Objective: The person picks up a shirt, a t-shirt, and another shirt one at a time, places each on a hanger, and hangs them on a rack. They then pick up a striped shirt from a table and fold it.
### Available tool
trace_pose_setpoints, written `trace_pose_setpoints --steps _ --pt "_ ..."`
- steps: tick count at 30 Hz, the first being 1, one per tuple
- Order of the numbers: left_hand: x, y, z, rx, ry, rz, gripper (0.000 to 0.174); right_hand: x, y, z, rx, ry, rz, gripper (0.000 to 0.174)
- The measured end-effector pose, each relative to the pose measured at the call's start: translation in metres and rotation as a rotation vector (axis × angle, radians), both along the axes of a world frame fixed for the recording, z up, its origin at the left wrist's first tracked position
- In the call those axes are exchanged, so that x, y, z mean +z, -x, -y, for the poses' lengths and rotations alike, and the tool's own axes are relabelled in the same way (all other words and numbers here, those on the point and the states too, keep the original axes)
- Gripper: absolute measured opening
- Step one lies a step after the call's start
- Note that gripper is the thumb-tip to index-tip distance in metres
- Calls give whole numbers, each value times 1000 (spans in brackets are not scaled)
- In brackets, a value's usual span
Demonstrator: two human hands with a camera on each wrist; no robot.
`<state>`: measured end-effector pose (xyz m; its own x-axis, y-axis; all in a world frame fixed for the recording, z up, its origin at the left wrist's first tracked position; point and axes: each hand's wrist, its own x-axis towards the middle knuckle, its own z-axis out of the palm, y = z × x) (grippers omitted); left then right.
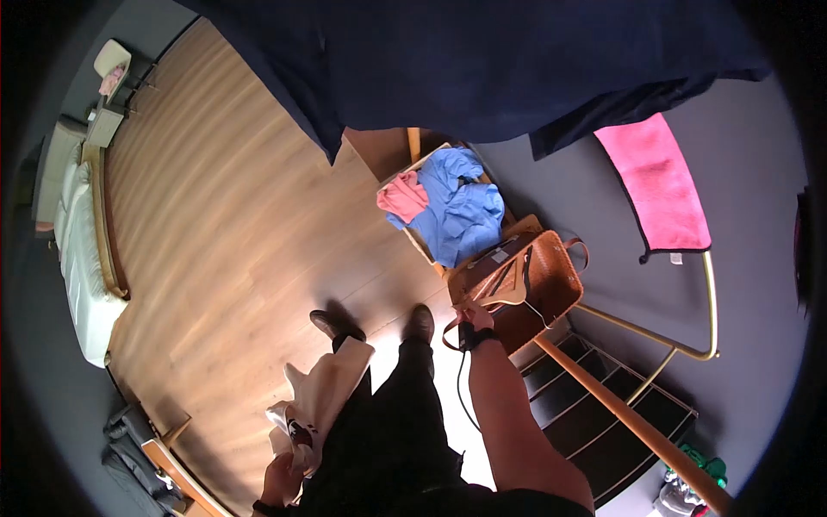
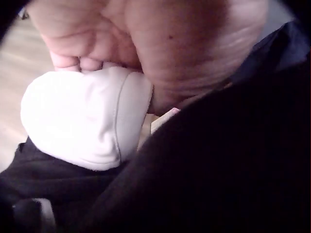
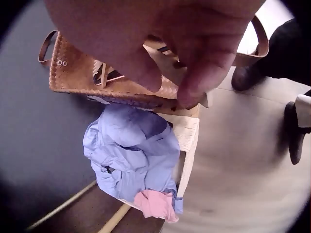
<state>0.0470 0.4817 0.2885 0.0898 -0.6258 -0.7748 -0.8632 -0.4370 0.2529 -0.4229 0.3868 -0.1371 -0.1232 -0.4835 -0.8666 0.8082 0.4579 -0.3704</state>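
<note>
My left hand (image 1: pixel 280 481) grips a white garment (image 1: pixel 336 383) that hangs beside my legs, with a dark print on it. Close up in the left wrist view, white cloth (image 2: pixel 73 116) bunches below the curled fingers. Over a brown woven basket (image 1: pixel 564 267), my right hand (image 1: pixel 474 317) pinches the end of a wooden hanger (image 1: pixel 519 291) between thumb and fingers. The hanger's hook points towards the basket's near side. More hangers (image 3: pixel 104 75) lie inside this basket. Beyond it, a pale woven basket (image 3: pixel 192 145) holds a blue shirt (image 1: pixel 448 207) and a pink cloth (image 1: pixel 403 196).
A large navy cloth (image 1: pixel 517 69) hangs across the top of the head view. To the right, a pink towel (image 1: pixel 655 181) hangs by a gold rail (image 1: pixel 711 302). A wooden pole (image 1: pixel 637 435) crosses above a black rack (image 1: pixel 594 388). A bed (image 1: pixel 82 258) stands far left.
</note>
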Motion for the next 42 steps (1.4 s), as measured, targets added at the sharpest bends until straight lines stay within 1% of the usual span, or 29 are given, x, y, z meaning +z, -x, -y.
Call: trace_pose_setpoints --steps 1,3,4,5,8,9,10,11,12,15,16,17,20,21,22,23,25,27,29,30,31,33,34,35,37,38,39,41,42 --pt "0 1 -4 -12 86 -30 20 -3 2 5 10 1 5 22" --pt "0 0 -7 55 62 -41 20 -3 3 13 -83 -210 -49 23" --pt "1 -1 -5 40 -7 14 23 0 2 17 -160 -182 -24 23" --pt "3 -2 -4 21 -77 67 26 7 3 16 -159 -181 -25 23" --pt "12 12 7 101 -1 -35 23 28 16 14 -202 -189 -102 23" --pt "9 11 7 95 12 -49 23 43 18 12 -166 -202 -205 23" --pt "0 8 4 38 87 -60 19 55 19 8 -132 -215 -308 23" --pt "-7 5 3 -18 160 -70 17 67 16 5 -199 -236 -346 20" --pt "-13 4 5 -23 174 -84 17 83 16 0 -185 -239 -385 18" --pt "-28 10 21 -158 339 -84 15 141 9 -17 -168 -188 -459 13" --pt "-28 20 32 -193 485 -102 16 168 5 -21 -135 -136 -514 13" --pt "-21 23 42 -235 641 -122 18 220 -2 -31 12 -120 -565 14" --pt "-20 34 70 -266 833 -132 22 260 -3 -55 201 -74 -513 25" --pt "-18 39 79 -232 891 -159 24 279 -6 -60 258 -61 -495 30" --pt "-15 42 89 -211 918 -189 24 287 -10 -67 251 34 -472 34" --pt "-12 46 99 -190 941 -217 23 313 -16 -66 281 38 -497 34" --pt "-4 53 116 -132 1034 -327 21 319 -14 -77 350 174 -543 35" --pt "22 69 127 -27 1066 -421 26 343 -20 -80 325 331 -609 31" --pt "34 74 135 -47 1201 -459 27 352 -13 -89 444 361 -656 30" --pt "36 74 140 -61 1277 -455 26 359 -10 -90 495 421 -651 23" --pt "47 79 145 -52 1293 -446 26 356 -6 -91 477 455 -569 16" --pt "67 90 151 156 1351 -468 28 351 -4 -77 213 350 -535 15" --pt "72 92 153 274 1280 -547 20 355 1 -65 140 386 -537 16" --pt "71 89 157 285 1290 -542 20 358 2 -55 -50 408 -443 16" --pt "69 83 168 294 1276 -543 11 362 9 -35 -112 425 -403 16" --pt "70 81 171 285 1328 -490 6 358 13 -29 -105 471 -371 19" --pt "73 78 173 293 1342 -484 6 363 10 -23 -95 484 -368 19" --pt "77 72 174 234 1278 -522 3 384 -5 -14 69 519 -536 19" --pt "79 70 172 268 1228 -598 4 400 -15 -11 117 605 -498 19"
